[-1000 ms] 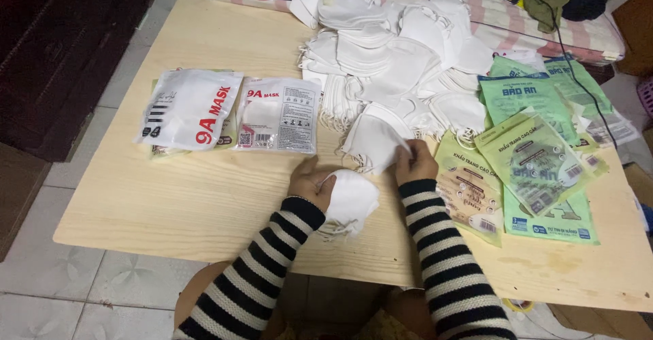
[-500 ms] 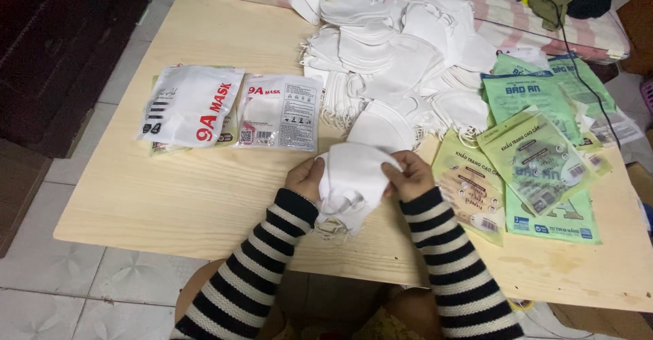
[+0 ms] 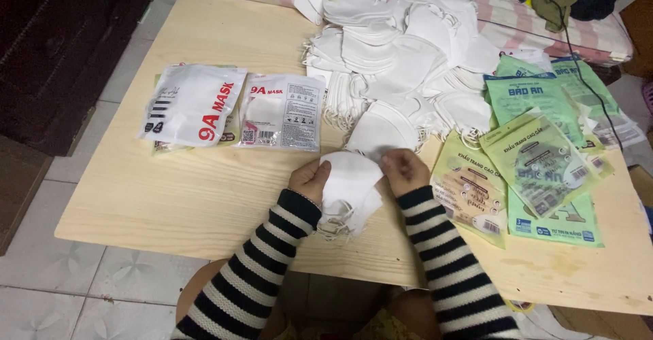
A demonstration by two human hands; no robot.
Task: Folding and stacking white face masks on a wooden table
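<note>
My left hand (image 3: 309, 179) and my right hand (image 3: 404, 171) together hold a small stack of white face masks (image 3: 348, 189) just above the near part of the wooden table (image 3: 204, 197). The left hand grips the stack's left edge, the right hand pinches its upper right corner. Ear loops dangle from the bottom of the stack. Right behind it lies a big heap of loose white masks (image 3: 401, 61).
Two white mask packets (image 3: 231, 109) lie flat at the left. Several green packets (image 3: 537, 156) are spread at the right. A striped mattress (image 3: 544, 20) borders the table's far edge, with a phone and a dark cable on it. Tiled floor lies to the left.
Both hands lifted the mask stack off the table and raised it a little. The right hand has come off the heap and now pinches the stack's top corner.
</note>
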